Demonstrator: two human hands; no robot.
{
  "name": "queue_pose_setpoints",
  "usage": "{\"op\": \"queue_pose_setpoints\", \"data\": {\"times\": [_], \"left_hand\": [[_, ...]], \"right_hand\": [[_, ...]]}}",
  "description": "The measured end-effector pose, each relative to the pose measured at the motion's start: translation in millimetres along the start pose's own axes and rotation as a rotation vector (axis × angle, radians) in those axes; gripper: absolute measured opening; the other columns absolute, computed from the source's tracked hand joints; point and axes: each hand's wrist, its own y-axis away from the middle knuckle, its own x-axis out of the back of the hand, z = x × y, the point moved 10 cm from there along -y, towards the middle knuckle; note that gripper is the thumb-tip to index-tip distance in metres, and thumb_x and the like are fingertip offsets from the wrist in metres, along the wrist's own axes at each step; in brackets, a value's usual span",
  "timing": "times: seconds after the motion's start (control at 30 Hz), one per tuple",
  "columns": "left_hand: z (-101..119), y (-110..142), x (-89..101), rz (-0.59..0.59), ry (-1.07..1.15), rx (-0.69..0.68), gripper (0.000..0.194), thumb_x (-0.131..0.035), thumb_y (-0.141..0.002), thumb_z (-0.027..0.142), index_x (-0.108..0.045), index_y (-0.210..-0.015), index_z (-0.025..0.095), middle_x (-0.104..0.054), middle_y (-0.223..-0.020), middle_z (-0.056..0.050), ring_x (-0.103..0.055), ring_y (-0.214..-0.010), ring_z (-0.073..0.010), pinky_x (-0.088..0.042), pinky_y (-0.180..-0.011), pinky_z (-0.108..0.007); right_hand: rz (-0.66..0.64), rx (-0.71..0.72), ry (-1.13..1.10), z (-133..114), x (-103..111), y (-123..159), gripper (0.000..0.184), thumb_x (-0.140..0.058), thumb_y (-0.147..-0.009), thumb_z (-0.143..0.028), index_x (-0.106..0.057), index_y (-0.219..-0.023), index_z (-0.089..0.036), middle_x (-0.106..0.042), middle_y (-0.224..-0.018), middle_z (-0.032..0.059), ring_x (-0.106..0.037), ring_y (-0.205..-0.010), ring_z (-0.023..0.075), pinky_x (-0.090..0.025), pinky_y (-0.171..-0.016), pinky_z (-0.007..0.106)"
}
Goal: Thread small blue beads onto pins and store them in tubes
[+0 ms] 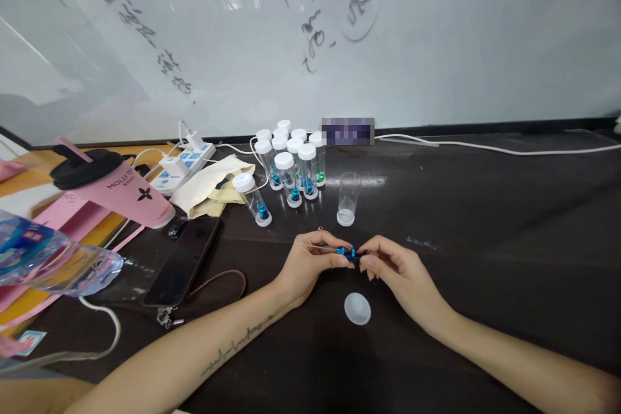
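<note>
In front of me, above the dark table, both hands meet at a small shiny blue piece [342, 251]; its exact kind is too small to make out. My left hand [310, 265] pinches its left part between thumb and fingers, with a thin pale strand running over the fingers. At the piece's dark right end, the fingertips of my right hand [395, 270] are closed. Behind the hands stands an uncapped clear tube [348, 194], upright. A round white cap [358, 308] lies on the table just below the hands.
Several white-capped clear tubes [288, 171] with blue or green pieces stand behind, left of the open tube. Leftward lie a phone [182, 262], a paper packet [208, 184], a power strip [187, 168], a pink cup [121, 187] and a plastic bottle [53, 259]. A whiteboard [412, 65] rises behind.
</note>
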Motion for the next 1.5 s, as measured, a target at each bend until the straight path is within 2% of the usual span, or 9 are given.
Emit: {"op": "queue_pose_setpoints", "data": {"times": [0.2,0.37,0.53,0.77,1.0,1.3,1.5], "left_hand": [[-0.1,0.3,1.6,0.011,0.003,0.001,0.02,-0.082,-0.059,0.009,-0.072,-0.076,0.013,-0.071,-0.072,-0.001,-0.065,-0.064,-0.011,-0.051,-0.068,-0.024],[-0.1,0.1,0.3,0.003,-0.014,0.0,0.021,-0.082,-0.057,0.01,-0.072,-0.075,0.013,-0.072,-0.073,-0.002,-0.066,-0.064,-0.0128,-0.051,-0.069,-0.026],[1.5,0.2,0.9,0.01,-0.011,-0.012,0.019,-0.082,-0.058,0.01,-0.072,-0.075,0.014,-0.071,-0.072,-0.001,-0.065,-0.065,-0.0113,-0.051,-0.07,-0.025],[0.8,0.4,1.6,0.017,-0.011,0.005,0.02,-0.083,-0.058,0.011,-0.073,-0.075,0.014,-0.071,-0.073,-0.002,-0.065,-0.064,-0.0115,-0.051,-0.068,-0.025],[-0.1,0.7,-0.1,-0.003,-0.005,0.0,0.02,-0.082,-0.057,0.009,-0.073,-0.075,0.014,-0.071,-0.071,-0.001,-0.065,-0.064,-0.0116,-0.05,-0.066,-0.024],[-0.3,0.3,-0.7,-0.01,-0.019,0.006,0.021,-0.083,-0.056,0.011,-0.073,-0.074,0.014,-0.071,-0.077,-0.002,-0.065,-0.065,-0.0119,-0.051,-0.069,-0.025],[1.5,0.5,0.5,0.006,0.003,-0.013,0.021,-0.083,-0.057,0.009,-0.073,-0.075,0.014,-0.07,-0.074,0.0,-0.064,-0.066,-0.0103,-0.05,-0.069,-0.023]], "right_hand": [[0.062,0.019,0.029,-2.6,5.6,-0.3,0.012,-0.067,-0.082,-0.031,-0.062,-0.087,-0.021,-0.051,-0.063,-0.0042,-0.051,-0.06,0.0134,-0.041,-0.059,0.025],[-0.01,-0.007,-0.06,-0.5,-1.6,-0.2,0.017,-0.06,-0.088,-0.035,-0.06,-0.082,-0.019,-0.056,-0.066,-0.0022,-0.053,-0.058,0.0127,-0.042,-0.058,0.026],[0.06,0.037,0.015,-3.6,4.4,1.1,0.01,-0.066,-0.084,-0.028,-0.061,-0.091,-0.022,-0.049,-0.061,-0.0054,-0.051,-0.058,0.0132,-0.039,-0.058,0.026],[0.059,0.011,0.006,-3.4,5.1,0.2,0.012,-0.069,-0.08,-0.03,-0.062,-0.083,-0.021,-0.046,-0.059,-0.0056,-0.047,-0.058,0.0129,-0.038,-0.057,0.026],[-0.001,-0.016,-0.036,-1.7,-1.0,-0.5,0.015,-0.06,-0.086,-0.032,-0.06,-0.078,-0.019,-0.055,-0.064,-0.0024,-0.049,-0.057,0.012,-0.04,-0.056,0.025],[-0.028,-0.017,-0.045,-0.6,-2.7,-0.8,0.019,-0.058,-0.088,-0.032,-0.059,-0.074,-0.019,-0.055,-0.064,-0.0024,-0.049,-0.056,0.0116,-0.039,-0.054,0.024],[0.023,-0.003,-0.037,0.4,2.1,-0.6,0.01,-0.064,-0.084,-0.03,-0.061,-0.086,-0.021,-0.048,-0.061,-0.0058,-0.047,-0.057,0.0118,-0.037,-0.056,0.024]]}}
